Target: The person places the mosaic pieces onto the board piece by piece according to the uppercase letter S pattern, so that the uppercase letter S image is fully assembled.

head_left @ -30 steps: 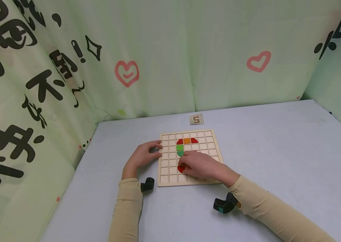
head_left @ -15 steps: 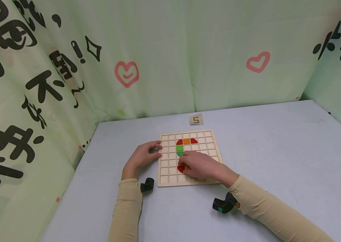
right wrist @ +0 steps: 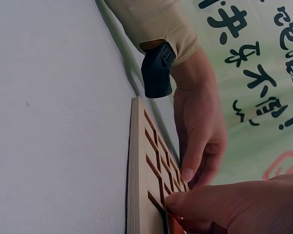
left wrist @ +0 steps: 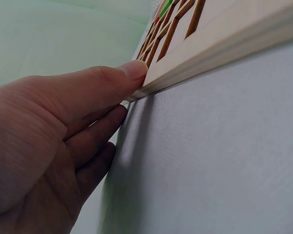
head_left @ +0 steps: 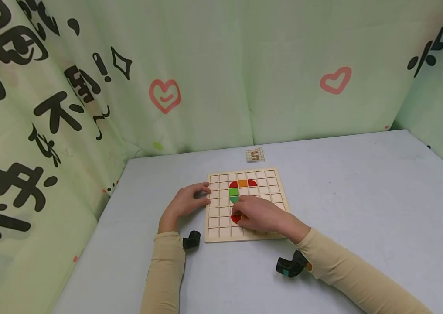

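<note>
A wooden grid board (head_left: 215, 234) lies flat on the table. Two red rounded tiles (head_left: 252, 182) flank an orange square tile (head_left: 243, 183) in one of its upper rows. Below the left one are a light green square tile (head_left: 233, 192) and a darker green rounded tile (head_left: 234, 199). My left hand (head_left: 186, 200) rests at the board's left edge, thumb on the rim, other fingers loosely bent beside it. My right hand (head_left: 260, 213) is over the lower middle, thumb and fingertips pinching a red rounded tile (head_left: 235, 219), partly hidden beneath them.
Behind the board lies a small card with a printed grid pattern (head_left: 255, 155). Black camera mounts sit on the left wrist (head_left: 192, 240) and right wrist (head_left: 292, 264). A pale green curtain (head_left: 213, 87) with black writing and red hearts surrounds the white table (head_left: 355, 209).
</note>
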Action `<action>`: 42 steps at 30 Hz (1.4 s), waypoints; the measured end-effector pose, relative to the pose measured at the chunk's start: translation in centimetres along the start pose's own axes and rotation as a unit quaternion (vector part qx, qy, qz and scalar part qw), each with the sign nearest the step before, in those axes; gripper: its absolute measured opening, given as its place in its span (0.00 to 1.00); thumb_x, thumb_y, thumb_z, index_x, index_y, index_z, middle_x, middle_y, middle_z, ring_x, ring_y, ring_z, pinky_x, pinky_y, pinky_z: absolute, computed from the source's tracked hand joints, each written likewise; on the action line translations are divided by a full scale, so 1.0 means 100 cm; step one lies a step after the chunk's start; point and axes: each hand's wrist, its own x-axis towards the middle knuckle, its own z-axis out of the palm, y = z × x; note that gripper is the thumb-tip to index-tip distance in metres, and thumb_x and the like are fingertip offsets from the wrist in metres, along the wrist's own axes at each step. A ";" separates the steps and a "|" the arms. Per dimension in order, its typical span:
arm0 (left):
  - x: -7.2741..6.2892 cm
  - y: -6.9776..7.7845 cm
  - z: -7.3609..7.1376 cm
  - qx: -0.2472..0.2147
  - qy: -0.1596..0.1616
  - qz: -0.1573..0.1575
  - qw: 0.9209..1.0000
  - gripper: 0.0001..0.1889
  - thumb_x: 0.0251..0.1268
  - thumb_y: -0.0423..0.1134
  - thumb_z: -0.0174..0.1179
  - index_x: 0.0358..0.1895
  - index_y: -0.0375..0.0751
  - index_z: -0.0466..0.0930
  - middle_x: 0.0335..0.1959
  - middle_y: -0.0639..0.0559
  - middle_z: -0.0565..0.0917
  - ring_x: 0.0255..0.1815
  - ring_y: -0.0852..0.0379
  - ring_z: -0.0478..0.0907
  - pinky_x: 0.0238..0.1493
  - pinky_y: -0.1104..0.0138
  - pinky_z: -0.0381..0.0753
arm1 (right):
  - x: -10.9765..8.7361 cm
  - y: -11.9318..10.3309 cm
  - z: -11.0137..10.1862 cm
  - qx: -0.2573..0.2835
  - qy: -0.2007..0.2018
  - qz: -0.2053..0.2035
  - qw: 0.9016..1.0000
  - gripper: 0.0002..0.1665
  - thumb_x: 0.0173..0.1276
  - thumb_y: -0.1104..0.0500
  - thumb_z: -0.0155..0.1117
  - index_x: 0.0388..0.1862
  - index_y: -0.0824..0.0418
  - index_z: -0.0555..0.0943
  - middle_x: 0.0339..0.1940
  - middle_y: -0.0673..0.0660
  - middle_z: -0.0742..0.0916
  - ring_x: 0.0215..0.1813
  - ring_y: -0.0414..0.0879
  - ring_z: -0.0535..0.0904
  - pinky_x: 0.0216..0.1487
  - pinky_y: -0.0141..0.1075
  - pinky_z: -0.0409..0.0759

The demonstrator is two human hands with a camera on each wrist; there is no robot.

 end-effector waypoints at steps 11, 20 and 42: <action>0.001 -0.004 0.003 -0.011 0.004 -0.008 1.000 0.16 0.65 0.39 0.67 0.55 0.40 0.83 0.73 0.50 0.73 0.78 0.47 0.63 0.78 0.53 0.61 | -0.007 0.008 -0.007 0.027 0.014 0.026 0.999 0.08 0.66 0.61 0.66 0.43 0.60 0.86 0.38 0.51 0.84 0.37 0.41 0.76 0.41 0.33 0.80; 0.002 -0.003 0.004 0.000 0.010 -0.005 1.000 0.15 0.65 0.38 0.67 0.54 0.40 0.84 0.72 0.49 0.74 0.77 0.47 0.64 0.78 0.53 0.62 | -0.027 0.041 -0.031 0.064 0.034 0.084 0.994 0.11 0.70 0.60 0.63 0.46 0.63 0.86 0.42 0.54 0.85 0.43 0.46 0.79 0.46 0.40 0.81; 0.000 -0.002 0.002 -0.006 0.006 -0.006 1.000 0.16 0.66 0.39 0.66 0.55 0.40 0.83 0.73 0.48 0.73 0.78 0.45 0.63 0.79 0.51 0.60 | -0.066 0.113 -0.062 0.060 0.086 0.200 0.974 0.21 0.75 0.56 0.57 0.57 0.71 0.80 0.53 0.68 0.83 0.52 0.59 0.80 0.53 0.53 0.80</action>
